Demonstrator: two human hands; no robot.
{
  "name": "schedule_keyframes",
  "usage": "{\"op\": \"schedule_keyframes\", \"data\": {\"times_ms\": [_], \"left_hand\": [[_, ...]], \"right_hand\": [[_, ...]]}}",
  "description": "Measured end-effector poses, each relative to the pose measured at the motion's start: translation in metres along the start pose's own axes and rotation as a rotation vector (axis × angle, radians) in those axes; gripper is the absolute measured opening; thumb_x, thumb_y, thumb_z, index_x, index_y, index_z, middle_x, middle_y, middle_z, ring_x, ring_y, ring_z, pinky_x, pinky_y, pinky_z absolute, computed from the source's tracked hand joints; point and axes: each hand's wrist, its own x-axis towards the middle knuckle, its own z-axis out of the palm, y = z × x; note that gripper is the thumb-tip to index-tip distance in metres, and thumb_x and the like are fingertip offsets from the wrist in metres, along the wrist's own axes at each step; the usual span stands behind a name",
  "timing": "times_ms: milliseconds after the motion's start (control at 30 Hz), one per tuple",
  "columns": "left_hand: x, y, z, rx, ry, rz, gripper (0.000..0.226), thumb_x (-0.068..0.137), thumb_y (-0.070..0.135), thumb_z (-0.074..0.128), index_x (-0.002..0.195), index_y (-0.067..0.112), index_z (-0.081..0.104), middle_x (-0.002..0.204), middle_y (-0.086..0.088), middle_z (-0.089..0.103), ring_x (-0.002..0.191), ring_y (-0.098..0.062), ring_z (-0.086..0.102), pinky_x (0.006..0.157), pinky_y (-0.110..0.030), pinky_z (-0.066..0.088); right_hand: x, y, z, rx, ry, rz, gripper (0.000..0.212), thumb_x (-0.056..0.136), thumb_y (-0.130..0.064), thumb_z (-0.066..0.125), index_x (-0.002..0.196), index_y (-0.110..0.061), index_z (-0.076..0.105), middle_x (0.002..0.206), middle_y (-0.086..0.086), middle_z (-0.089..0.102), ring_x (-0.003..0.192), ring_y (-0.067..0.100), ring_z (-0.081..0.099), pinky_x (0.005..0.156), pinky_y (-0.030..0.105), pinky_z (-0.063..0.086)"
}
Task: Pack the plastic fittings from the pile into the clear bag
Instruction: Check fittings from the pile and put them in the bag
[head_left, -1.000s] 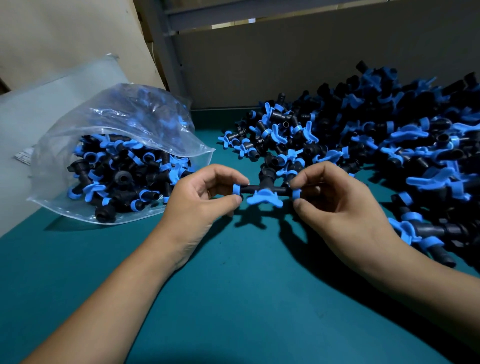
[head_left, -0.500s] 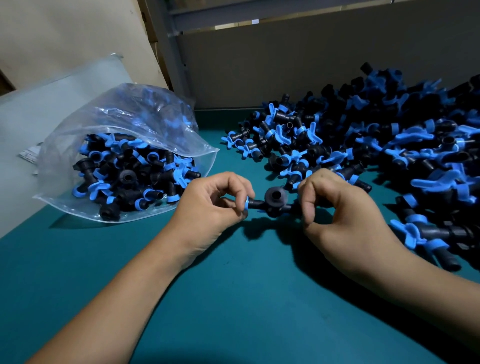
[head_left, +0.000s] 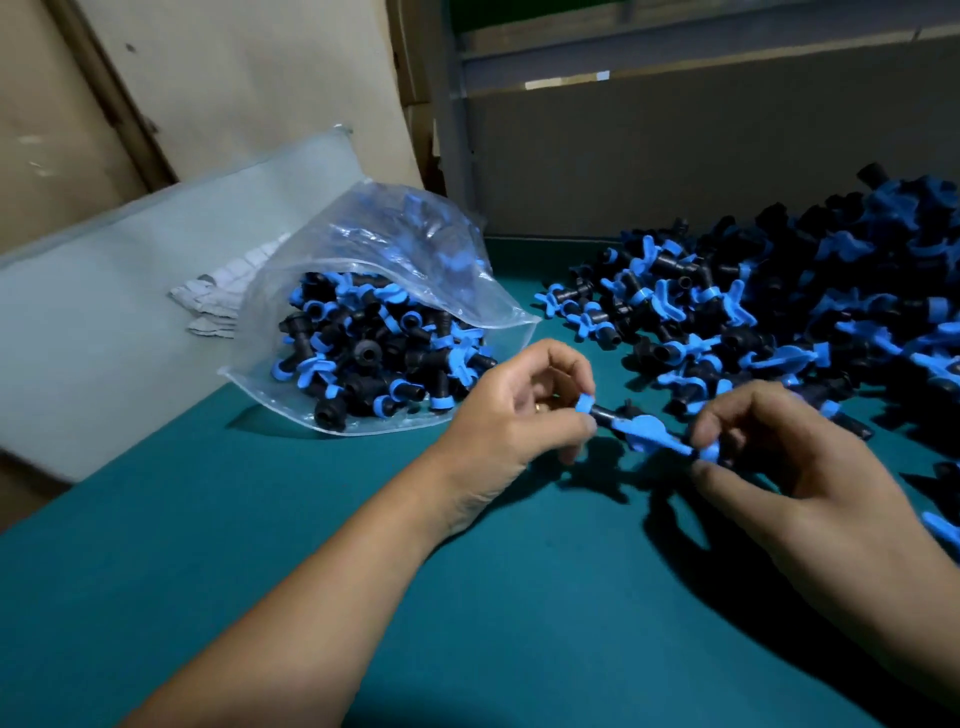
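Black-blue fitting (head_left: 641, 432), pinched by both hands

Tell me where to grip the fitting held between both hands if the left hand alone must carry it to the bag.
Grip the black tube just inside the blue ring at the left end, coming from the left, where the left hand already pinches. The fitting lies roughly level and that end faces the clear bag. Probably avoid the blue wing handle: it is flat and may swivel. The right hand can then release.
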Motion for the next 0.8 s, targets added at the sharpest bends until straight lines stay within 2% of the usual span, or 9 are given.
{"op": "schedule_keyframes", "data": {"times_ms": [67, 167, 267, 367, 467, 533, 600, 700, 800], "left_hand": [[0.000, 0.004, -0.003, 0.000, 0.027, -0.001, 0.009, 0.083, 0.006, 0.061, 0.086, 0.013, 0.063, 0.074, -0.008, 0.055, 0.058, -0.020, 0.051, 0.059, -0.024, 0.044], [0.002, 0.013, -0.013, 0.071, 0.184, 0.024, 0.016, 0.082, 0.013, 0.058, 0.069, 0.017, 0.066, 0.059, 0.005, 0.055, 0.049, -0.009, 0.046, 0.047, -0.017, 0.036], [0.008, 0.017, -0.034, 0.124, 0.577, 0.013, 0.019, 0.077, 0.019, 0.059, 0.058, 0.020, 0.060, 0.053, 0.005, 0.047, 0.048, -0.013, 0.043, 0.050, -0.020, 0.037], [0.009, 0.011, -0.062, 0.280, 1.068, -0.016, 0.021, 0.078, 0.029, 0.056, 0.064, 0.014, 0.054, 0.052, 0.009, 0.042, 0.057, -0.019, 0.039, 0.059, -0.032, 0.035], [0.006, 0.008, -0.084, 0.278, 1.344, -0.015, 0.024, 0.086, 0.027, 0.057, 0.064, 0.021, 0.051, 0.047, 0.013, 0.043, 0.048, -0.010, 0.036, 0.056, -0.032, 0.032], [0.008, 0.006, -0.094, 0.228, 1.381, 0.000, 0.022, 0.091, 0.027, 0.059, 0.069, 0.024, 0.054, 0.057, 0.012, 0.051, 0.056, -0.016, 0.045, 0.060, -0.035, 0.040], [0.009, 0.003, -0.096, 0.158, 1.313, 0.014, 0.019, 0.097, 0.029, 0.062, 0.080, 0.022, 0.059, 0.059, 0.008, 0.057, 0.061, -0.022, 0.051, 0.063, -0.038, 0.044], [0.010, 0.000, -0.094, 0.076, 1.228, 0.034, 0.016, 0.103, 0.027, 0.061, 0.096, 0.013, 0.064, 0.051, 0.014, 0.057, 0.050, -0.010, 0.051, 0.050, -0.026, 0.041], [0.011, 0.002, -0.093, 0.111, 1.166, 0.064, 0.015, 0.106, 0.024, 0.057, 0.105, 0.016, 0.069, 0.072, 0.009, 0.062, 0.053, -0.005, 0.055, 0.042, -0.023, 0.043]], "right_hand": [[-0.001, -0.001, 0.002, -0.034, -0.046, -0.031, 0.029, 0.085, -0.030, 0.076, 0.112, -0.027, 0.066, 0.085, -0.002, 0.063, 0.073, 0.017, 0.062, 0.067, 0.022, 0.046], [-0.001, -0.003, 0.005, -0.142, -0.106, -0.058, 0.040, 0.082, -0.049, 0.070, 0.115, -0.026, 0.064, 0.096, -0.004, 0.067, 0.081, 0.016, 0.066, 0.071, 0.023, 0.048], [-0.003, -0.006, 0.006, -0.189, -0.112, -0.048, 0.041, 0.083, -0.054, 0.067, 0.115, -0.030, 0.065, 0.099, -0.005, 0.068, 0.080, 0.015, 0.066, 0.065, 0.020, 0.048], [-0.002, -0.007, 0.007, -0.192, -0.118, -0.047, 0.037, 0.084, -0.056, 0.064, 0.112, -0.032, 0.067, 0.094, -0.006, 0.070, 0.074, 0.015, 0.067, 0.062, 0.023, 0.049], [-0.002, -0.007, 0.008, -0.214, -0.110, -0.057, 0.033, 0.086, -0.052, 0.064, 0.112, -0.032, 0.067, 0.093, -0.007, 0.070, 0.074, 0.014, 0.067, 0.062, 0.022, 0.048], [-0.002, -0.007, 0.008, -0.225, -0.111, -0.052, 0.024, 0.088, -0.044, 0.068, 0.110, -0.033, 0.068, 0.094, -0.007, 0.070, 0.076, 0.014, 0.066, 0.062, 0.022, 0.048], [-0.002, -0.006, 0.008, -0.224, -0.119, -0.049, 0.020, 0.089, -0.038, 0.071, 0.108, -0.034, 0.068, 0.094, -0.007, 0.070, 0.077, 0.014, 0.066, 0.062, 0.021, 0.047], [-0.002, -0.006, 0.006, -0.205, -0.133, -0.053, 0.018, 0.089, -0.035, 0.070, 0.106, -0.033, 0.068, 0.092, -0.007, 0.068, 0.079, 0.015, 0.066, 0.064, 0.018, 0.047], [-0.002, -0.007, 0.005, -0.176, -0.140, -0.050, 0.017, 0.088, -0.033, 0.070, 0.105, -0.032, 0.068, 0.091, -0.006, 0.068, 0.077, 0.016, 0.065, 0.064, 0.019, 0.047]]}}
